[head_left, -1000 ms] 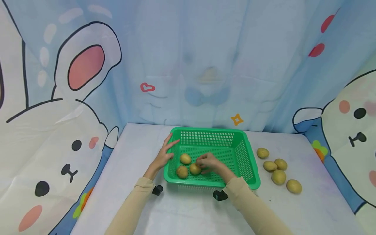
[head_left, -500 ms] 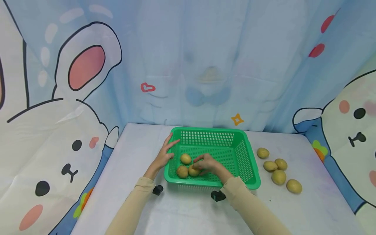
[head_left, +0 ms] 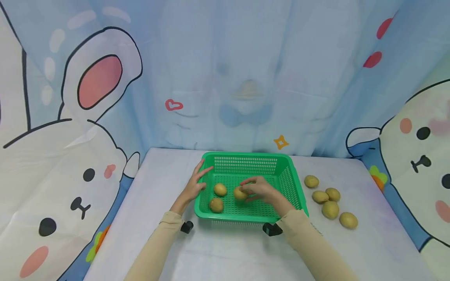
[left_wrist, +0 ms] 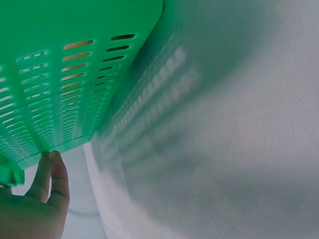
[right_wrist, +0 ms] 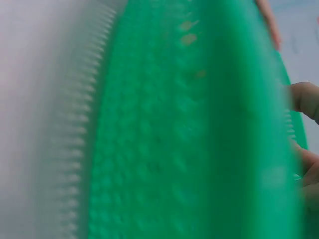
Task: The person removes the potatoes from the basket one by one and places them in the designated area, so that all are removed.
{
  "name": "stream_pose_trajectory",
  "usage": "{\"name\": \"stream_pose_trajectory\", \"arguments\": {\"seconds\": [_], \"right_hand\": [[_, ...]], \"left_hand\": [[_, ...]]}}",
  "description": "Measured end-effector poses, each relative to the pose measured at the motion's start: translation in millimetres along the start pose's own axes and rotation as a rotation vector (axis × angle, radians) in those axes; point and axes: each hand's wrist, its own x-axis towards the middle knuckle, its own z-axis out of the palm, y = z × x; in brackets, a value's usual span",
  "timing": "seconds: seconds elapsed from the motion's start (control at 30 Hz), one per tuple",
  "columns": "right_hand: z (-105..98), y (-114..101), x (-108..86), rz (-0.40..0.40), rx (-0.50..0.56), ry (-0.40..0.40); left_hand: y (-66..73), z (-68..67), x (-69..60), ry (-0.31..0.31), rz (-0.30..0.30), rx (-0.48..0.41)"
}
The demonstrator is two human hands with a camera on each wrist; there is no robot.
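Note:
My right hand (head_left: 260, 189) pinches a potato (head_left: 240, 194) over the middle of a green plastic basket (head_left: 249, 219). Two other potatoes, one behind (head_left: 220, 189) and one in front (head_left: 216, 205), lie at the basket's left end. Against the left rim rests my left hand (head_left: 192, 188), its fingers spread and fairly straight. In the left wrist view two fingers (left_wrist: 59, 174) touch the slotted outer wall. The right wrist view is blurred; the basket's wall (right_wrist: 164, 124) fills most of it and hides the held potato.
Several more potatoes (head_left: 330, 210) lie loose on the white tablecloth (head_left: 225, 249) to the right of the basket. A printed blue curtain (head_left: 246, 78) hangs behind the table. Each wrist carries a small black camera (head_left: 272, 229).
My right hand has drawn its potato away from the two at the left, moving right and towards the back. The left hand stays on the rim. The head view has shifted slightly.

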Motion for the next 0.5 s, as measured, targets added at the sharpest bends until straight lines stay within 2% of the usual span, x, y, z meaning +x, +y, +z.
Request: {"name": "stream_pose_trajectory", "arguments": {"seconds": [0.5], "right_hand": [[-81, -11, -39.0, -0.063, 0.071, 0.082]], "left_hand": [[-0.1, 1.7, -0.9, -0.010, 0.023, -0.006]]}}
